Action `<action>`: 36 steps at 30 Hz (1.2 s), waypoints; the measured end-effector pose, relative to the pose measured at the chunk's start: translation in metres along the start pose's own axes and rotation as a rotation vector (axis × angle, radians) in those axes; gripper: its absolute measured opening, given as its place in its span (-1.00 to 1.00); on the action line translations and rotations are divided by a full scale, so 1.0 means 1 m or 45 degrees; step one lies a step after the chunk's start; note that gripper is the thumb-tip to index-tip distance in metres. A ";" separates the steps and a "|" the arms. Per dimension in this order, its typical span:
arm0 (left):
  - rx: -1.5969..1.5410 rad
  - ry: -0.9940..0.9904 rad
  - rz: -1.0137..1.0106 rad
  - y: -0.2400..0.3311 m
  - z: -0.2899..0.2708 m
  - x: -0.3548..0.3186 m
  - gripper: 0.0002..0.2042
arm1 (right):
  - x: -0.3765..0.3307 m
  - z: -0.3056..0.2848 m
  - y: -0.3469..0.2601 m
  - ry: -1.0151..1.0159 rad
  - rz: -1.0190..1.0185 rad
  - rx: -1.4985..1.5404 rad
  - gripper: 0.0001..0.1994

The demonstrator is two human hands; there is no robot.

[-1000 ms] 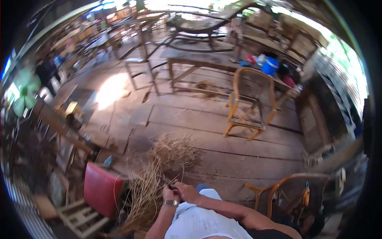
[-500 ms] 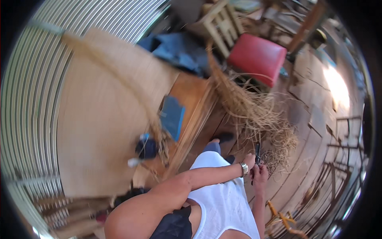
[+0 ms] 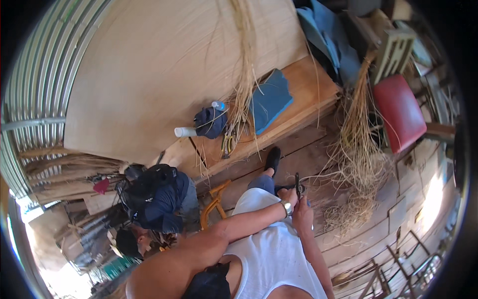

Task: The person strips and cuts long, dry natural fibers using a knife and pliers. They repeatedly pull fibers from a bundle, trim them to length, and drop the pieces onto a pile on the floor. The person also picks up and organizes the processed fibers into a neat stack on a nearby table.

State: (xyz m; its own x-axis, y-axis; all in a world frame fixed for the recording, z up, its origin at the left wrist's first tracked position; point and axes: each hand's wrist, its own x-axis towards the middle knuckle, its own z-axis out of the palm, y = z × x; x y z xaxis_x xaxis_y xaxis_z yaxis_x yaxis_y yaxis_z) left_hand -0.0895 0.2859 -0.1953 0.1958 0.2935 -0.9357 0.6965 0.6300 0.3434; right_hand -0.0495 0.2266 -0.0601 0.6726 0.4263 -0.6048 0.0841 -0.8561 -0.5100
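My left hand [image 3: 287,195], with a metal watch at the wrist, and my right hand [image 3: 302,215] are close together in front of my white top. Between them stands a slim black hand tool [image 3: 298,187], its narrow end pointing up past my fingers. Both hands look closed around its lower part; the exact kind of tool is too small to tell. Just to the right, a bundle of long tan fibre strips [image 3: 366,144] hangs down by a chair and spreads into a loose tangle [image 3: 351,212] on the floor, apart from my hands.
A wooden bench [image 3: 311,84] holds more tan strips [image 3: 243,94], a blue sheet [image 3: 271,102], a dark cloth item [image 3: 210,122], a white roll [image 3: 185,132] and yellow-handled pliers [image 3: 228,145]. A red-seated chair [image 3: 400,112] stands right. Another person [image 3: 162,197] bends beside an orange frame [image 3: 214,204] at left.
My view has swung, so the bench and strips now sit further right and the other person and orange frame show at left. My hands stay together at the black tool.
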 end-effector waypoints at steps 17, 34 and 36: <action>-1.131 -0.114 -0.341 0.026 -0.029 0.031 -0.68 | 0.085 0.034 -0.010 -0.398 -0.464 -0.259 -0.54; -0.440 0.164 0.099 -0.054 0.021 0.049 -0.62 | 0.102 0.033 0.022 -0.469 0.002 -0.138 -0.49; -0.476 0.196 0.093 -0.063 0.031 0.058 -0.67 | 0.098 0.040 0.030 -0.390 -0.022 -0.064 -0.48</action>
State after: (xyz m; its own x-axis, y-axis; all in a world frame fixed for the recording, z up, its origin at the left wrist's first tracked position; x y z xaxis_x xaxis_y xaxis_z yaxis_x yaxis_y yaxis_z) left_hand -0.1005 0.2414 -0.2734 0.1105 0.4335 -0.8944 0.3798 0.8132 0.4411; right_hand -0.0104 0.2545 -0.1592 0.4187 0.5023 -0.7566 0.1350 -0.8583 -0.4951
